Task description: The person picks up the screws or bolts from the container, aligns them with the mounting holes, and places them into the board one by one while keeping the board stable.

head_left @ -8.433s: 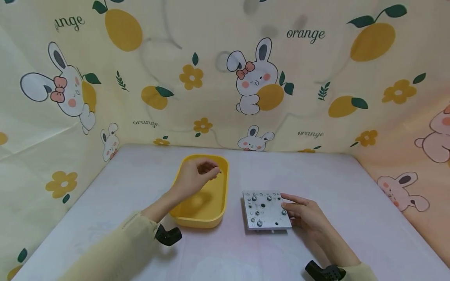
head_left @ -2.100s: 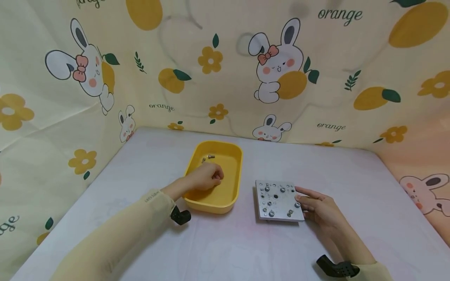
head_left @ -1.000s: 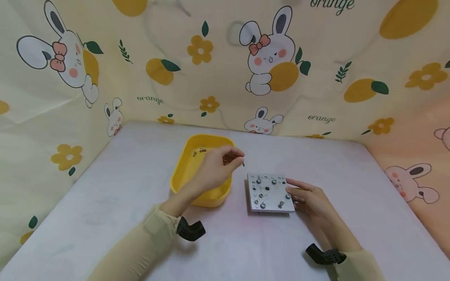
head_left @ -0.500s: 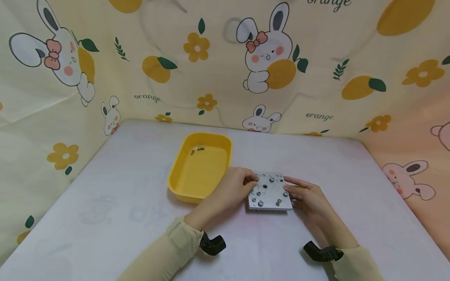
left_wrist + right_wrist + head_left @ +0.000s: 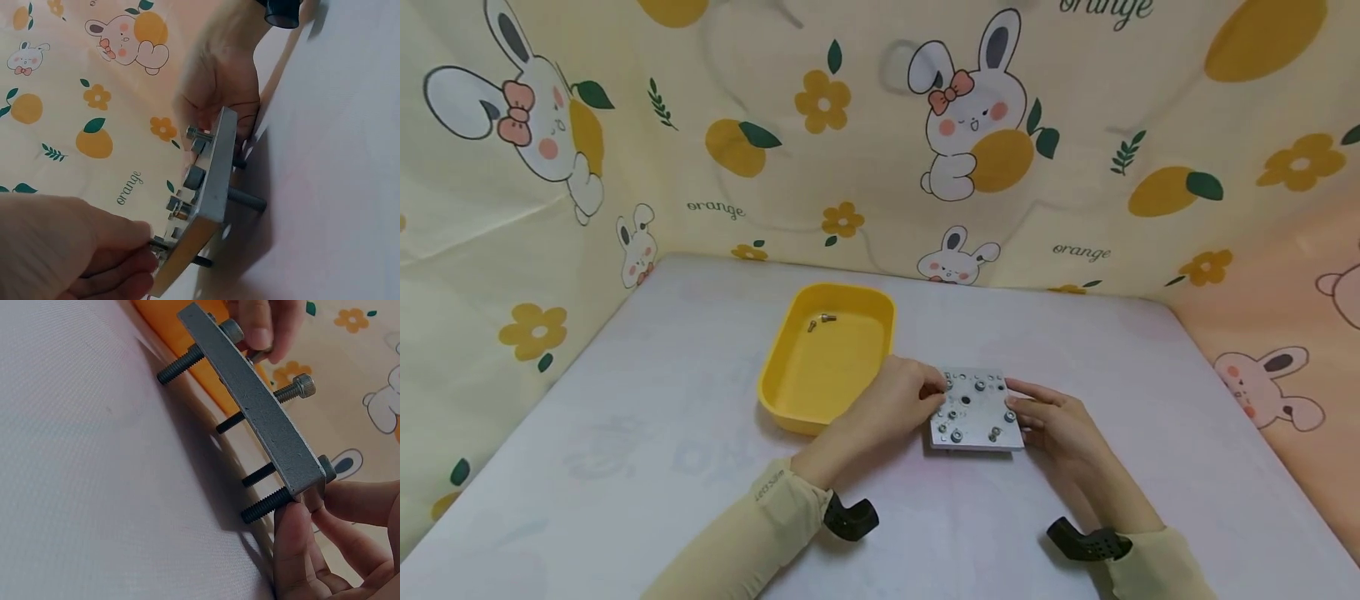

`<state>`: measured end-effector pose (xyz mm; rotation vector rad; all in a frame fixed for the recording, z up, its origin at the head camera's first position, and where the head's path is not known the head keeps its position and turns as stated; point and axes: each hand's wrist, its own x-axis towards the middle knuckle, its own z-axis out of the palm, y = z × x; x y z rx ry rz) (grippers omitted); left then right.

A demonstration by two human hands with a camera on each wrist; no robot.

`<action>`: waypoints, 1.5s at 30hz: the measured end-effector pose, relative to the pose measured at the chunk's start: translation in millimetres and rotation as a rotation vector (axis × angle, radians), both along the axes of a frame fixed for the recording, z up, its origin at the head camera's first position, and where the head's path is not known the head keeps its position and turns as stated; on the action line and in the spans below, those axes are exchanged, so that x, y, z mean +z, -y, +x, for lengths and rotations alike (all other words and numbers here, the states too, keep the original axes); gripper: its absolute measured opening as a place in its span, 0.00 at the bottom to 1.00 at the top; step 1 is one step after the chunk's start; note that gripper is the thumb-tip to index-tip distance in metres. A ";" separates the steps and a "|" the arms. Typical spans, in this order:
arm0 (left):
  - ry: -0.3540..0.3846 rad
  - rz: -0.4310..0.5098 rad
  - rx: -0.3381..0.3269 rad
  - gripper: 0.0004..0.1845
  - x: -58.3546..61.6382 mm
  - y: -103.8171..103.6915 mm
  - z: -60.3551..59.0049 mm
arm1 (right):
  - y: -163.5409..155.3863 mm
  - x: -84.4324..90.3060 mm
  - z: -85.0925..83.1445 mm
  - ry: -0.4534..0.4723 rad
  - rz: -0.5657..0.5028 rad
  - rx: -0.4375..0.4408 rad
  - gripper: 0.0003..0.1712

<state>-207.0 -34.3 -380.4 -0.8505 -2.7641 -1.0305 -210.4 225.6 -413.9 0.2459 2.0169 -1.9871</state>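
Observation:
A square silver metal plate (image 5: 976, 427) with several holes and socket-head screws stands just right of the tray. My right hand (image 5: 1063, 425) grips its right edge, thumb and fingers on opposite faces. Threaded shanks poke out below the plate in the right wrist view. My left hand (image 5: 895, 396) is at the plate's left side, pinching a small screw (image 5: 160, 245) at the plate's face. In the right wrist view, one socket-head screw (image 5: 304, 386) stands well proud of the plate. The pinched screw is mostly hidden by my left fingers (image 5: 255, 328).
A yellow tray (image 5: 797, 423) stands left of the plate, close behind my left hand. Two small screws (image 5: 827, 317) lie in its far left part. A white cloth (image 5: 955, 533) covers the table, and a printed curtain (image 5: 865, 167) hangs at the back and sides.
My left hand has taken a screw from the tray and carried it right to the plate. Since the oldest frame, another screw has appeared in the plate's near right hole. My right hand keeps its grip.

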 end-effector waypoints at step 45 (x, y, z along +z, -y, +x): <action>0.231 0.117 0.246 0.27 -7.6 122.4 -87.9 | -0.7 -1.9 1.4 0.009 0.017 -0.007 0.35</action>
